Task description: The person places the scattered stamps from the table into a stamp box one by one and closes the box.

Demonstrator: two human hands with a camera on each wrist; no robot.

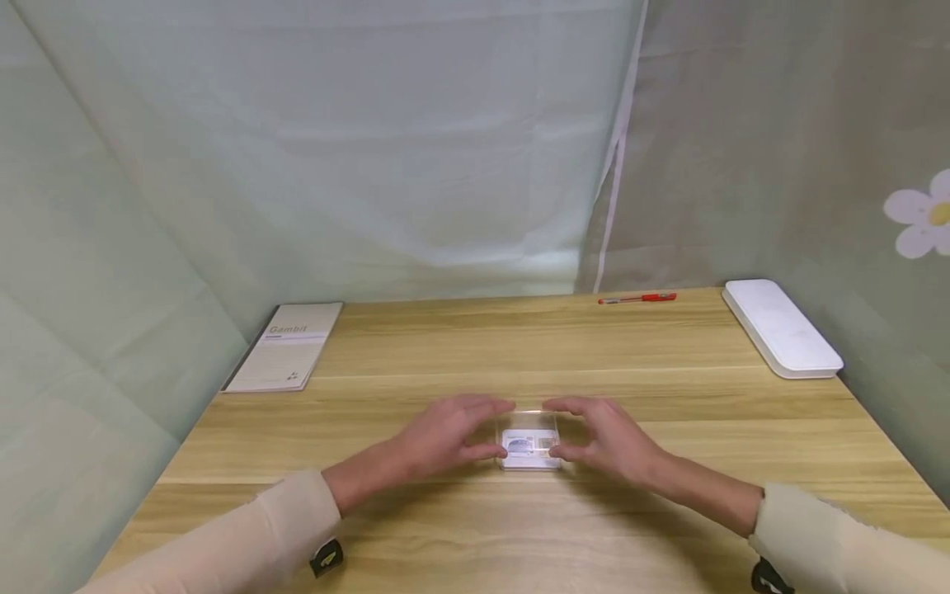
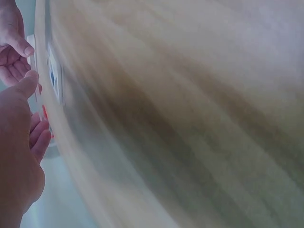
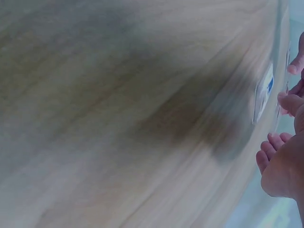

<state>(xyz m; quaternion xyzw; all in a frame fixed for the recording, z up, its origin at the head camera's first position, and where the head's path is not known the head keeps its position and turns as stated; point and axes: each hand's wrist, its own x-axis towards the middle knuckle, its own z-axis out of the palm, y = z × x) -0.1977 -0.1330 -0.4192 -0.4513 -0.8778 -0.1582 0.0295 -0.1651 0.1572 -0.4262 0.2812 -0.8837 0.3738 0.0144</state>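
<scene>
Both hands hold a clear plastic lid level between them, raised off the table. My left hand pinches its left edge between thumb and fingers. Its right edge is gripped the same way by my right hand. Below the lid, on the table, lies a small white flat case with a blue-grey picture and a yellowish patch on top. In the left wrist view the case sits apart from the hands; the right wrist view also shows the case beneath them.
A wooden-patterned table spreads under everything. At the back left lies a notebook marked "Gambit". A red pen is near the back edge, and a white rounded box at the back right. Curtains surround the table.
</scene>
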